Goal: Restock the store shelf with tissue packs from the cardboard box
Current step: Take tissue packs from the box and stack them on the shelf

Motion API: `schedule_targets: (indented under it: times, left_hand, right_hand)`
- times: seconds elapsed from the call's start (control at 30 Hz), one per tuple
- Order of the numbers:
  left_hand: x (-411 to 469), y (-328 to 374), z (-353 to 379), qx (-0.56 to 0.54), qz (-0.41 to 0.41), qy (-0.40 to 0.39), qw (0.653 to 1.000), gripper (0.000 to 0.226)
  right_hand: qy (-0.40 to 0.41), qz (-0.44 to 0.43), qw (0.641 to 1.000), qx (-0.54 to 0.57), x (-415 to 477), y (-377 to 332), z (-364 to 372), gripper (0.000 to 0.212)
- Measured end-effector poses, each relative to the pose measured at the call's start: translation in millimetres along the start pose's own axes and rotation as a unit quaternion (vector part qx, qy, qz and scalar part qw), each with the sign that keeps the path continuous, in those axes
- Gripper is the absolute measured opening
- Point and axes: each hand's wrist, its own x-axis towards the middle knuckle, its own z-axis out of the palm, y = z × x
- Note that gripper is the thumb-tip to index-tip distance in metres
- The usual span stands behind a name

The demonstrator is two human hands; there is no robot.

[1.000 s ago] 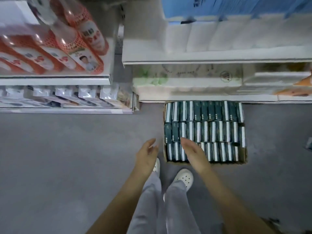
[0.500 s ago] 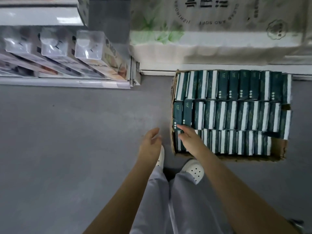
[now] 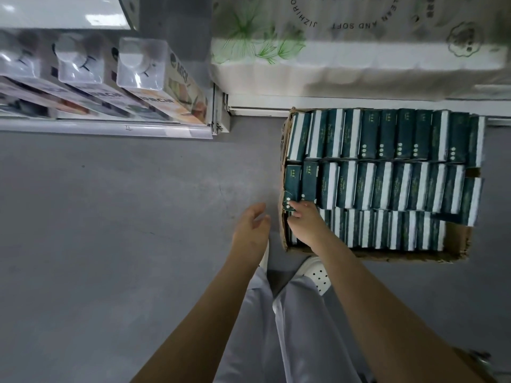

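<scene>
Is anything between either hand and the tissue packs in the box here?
For the right hand, nothing visible: it touches the tissue packs at the cardboard box's near left corner. The left hand hovers outside, with only the box's left wall between.

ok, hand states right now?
Left hand: open, holding nothing.
Right hand: fingertips on a pack in the box; grip cannot be told.

Right hand [image 3: 305, 225] covers some near-row tissue packs [image 3: 387, 230]; fingers [image 3: 298, 208] hold unclear, maybe pinching.
</scene>
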Motion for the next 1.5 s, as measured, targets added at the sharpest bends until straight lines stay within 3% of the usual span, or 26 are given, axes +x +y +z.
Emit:
schedule_targets:
  times: [0.13, 0.3, 0.4, 0.5, 0.6, 0.7, 0.83, 0.93, 1.0, 1.27, 1.37, 1.5]
  left_hand:
    - [0.1, 5.0, -0.8, -0.003, -0.002, 0.000, 1.000, 0.037]
    - [-0.3, 7.0, -0.2, -0.027, -0.024, -0.008, 0.999, 0.038]
    - [-3.8, 11.6, -0.2, -0.053, -0.036, -0.008, 0.998, 0.033]
    - [-4.4, 18.2, -0.9, -0.091, -0.049, -0.024, 0.994, 0.014]
    - [-6.0, 33.9, -2.0, -0.159, -0.068, -0.055, 0.983, 0.014]
    - [0.0, 40.0, -4.7, -0.207, -0.089, -0.080, 0.971, 0.018]
    - [9.8, 39.3, -13.4, -0.302, -0.140, -0.075, 0.940, 0.034]
    - [17.8, 32.3, -21.7, -0.345, -0.153, -0.048, 0.925, 0.027]
    - [20.4, 27.5, -26.8, -0.355, -0.159, -0.041, 0.920, 0.022]
    - [23.7, 16.2, -39.8, -0.396, -0.186, -0.033, 0.899, 0.025]
    - [23.6, 15.9, -40.6, -0.384, -0.184, -0.046, 0.904, 0.020]
    - [21.6, 17.6, -40.1, -0.374, -0.182, -0.049, 0.908, 0.021]
  right_hand:
    - [0.005, 0.045, 0.996, 0.078, -8.9, 5.5, -10.4, 0.043]
    - [0.025, 0.029, 0.984, 0.176, -22.8, 12.5, -21.9, 0.036]
    - [0.001, 0.029, 0.946, 0.324, -42.1, 12.5, -36.1, 0.028]
    - [-0.045, 0.020, 0.900, 0.433, -67.8, 6.7, -53.5, 0.024]
    - [-0.094, 0.001, 0.870, 0.484, -86.7, -2.9, -68.0, 0.036]
    - [-0.125, -0.012, 0.865, 0.486, -91.6, -10.8, -74.6, 0.046]
    - [-0.125, -0.010, 0.895, 0.429, -83.1, -18.8, -72.8, 0.031]
    - [-0.028, 0.006, 0.977, 0.212, -65.6, -20.4, -67.9, 0.029]
    - [0.013, -0.002, 0.996, 0.092, -52.5, -21.9, -64.5, 0.035]
    - [0.014, 0.013, 0.995, -0.102, 18.9, -7.8, -39.5, 0.055]
    - [0.042, 0.036, 0.982, -0.180, 29.0, -8.0, -31.7, 0.052]
    - [0.118, -0.018, 0.966, -0.229, 23.8, -6.9, -24.3, 0.044]
